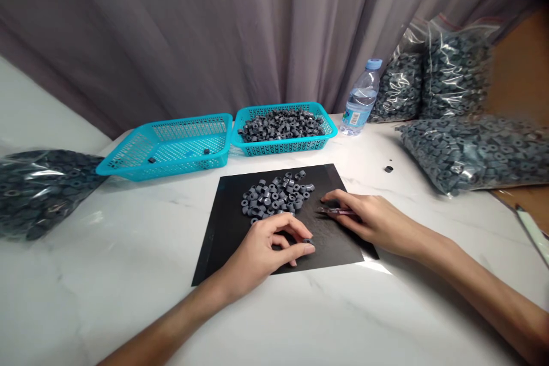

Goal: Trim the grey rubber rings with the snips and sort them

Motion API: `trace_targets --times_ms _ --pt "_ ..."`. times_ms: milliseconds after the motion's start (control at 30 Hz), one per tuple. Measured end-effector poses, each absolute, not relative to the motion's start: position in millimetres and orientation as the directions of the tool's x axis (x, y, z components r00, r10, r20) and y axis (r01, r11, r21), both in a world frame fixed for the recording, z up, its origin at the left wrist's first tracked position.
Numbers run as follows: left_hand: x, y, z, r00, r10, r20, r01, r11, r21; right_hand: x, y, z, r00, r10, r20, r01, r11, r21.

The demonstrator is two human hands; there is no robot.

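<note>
Between the thumb and forefinger of my left hand (270, 246) is a small dark grey rubber ring (307, 241), held just above the black mat (338, 246). My right hand (373, 217) rests at the mat's right side, its fingers closed round a slim knife-like tool (343, 211) with a pinkish handle and a thin metal tip. The tip points left, and its exact kind is hard to make out. A loose pile of similar grey rings (277, 194) lies on the mat, beyond my left hand and left of the tool.
Behind the mat stand a blue basket full of rings (283, 147) and a blue basket (165, 168) with two pieces inside. A water bottle (360, 103) stands right of them. Ring-filled bags (480, 148) lie at right, another bag (43, 194) at left. One stray ring (388, 169) sits on the table.
</note>
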State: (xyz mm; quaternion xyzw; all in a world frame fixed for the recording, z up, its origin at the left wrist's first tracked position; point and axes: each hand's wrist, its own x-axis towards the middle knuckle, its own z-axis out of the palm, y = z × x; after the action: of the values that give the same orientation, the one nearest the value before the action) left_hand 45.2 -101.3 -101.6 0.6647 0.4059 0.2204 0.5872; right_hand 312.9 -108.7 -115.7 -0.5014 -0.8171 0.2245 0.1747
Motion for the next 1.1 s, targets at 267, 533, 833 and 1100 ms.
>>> trace_targets --times_ms 267,533,833,1100 --pt "47.6 -101.3 -100.1 0.585 0.796 -0.155 0.302 -0.036 0.953 314.2 -108.3 -118.9 -0.436 0.898 0.052 0.744 0.393 -0.541" --pt "49.9 -102.0 -96.3 0.571 0.800 -0.183 0.295 0.008 0.956 313.9 -108.0 -116.4 -0.440 0.896 0.057 0.740 0.398 -0.543" --pt "48.0 -99.9 -106.7 0.576 0.799 -0.172 0.172 0.087 0.981 313.8 -108.5 -127.2 -0.509 0.830 0.227 0.654 0.545 -0.524" --pt "49.5 -99.6 -106.8 0.558 0.810 -0.180 0.138 0.123 0.983 312.2 -106.4 -126.5 -0.484 0.859 0.164 0.700 0.493 -0.516"
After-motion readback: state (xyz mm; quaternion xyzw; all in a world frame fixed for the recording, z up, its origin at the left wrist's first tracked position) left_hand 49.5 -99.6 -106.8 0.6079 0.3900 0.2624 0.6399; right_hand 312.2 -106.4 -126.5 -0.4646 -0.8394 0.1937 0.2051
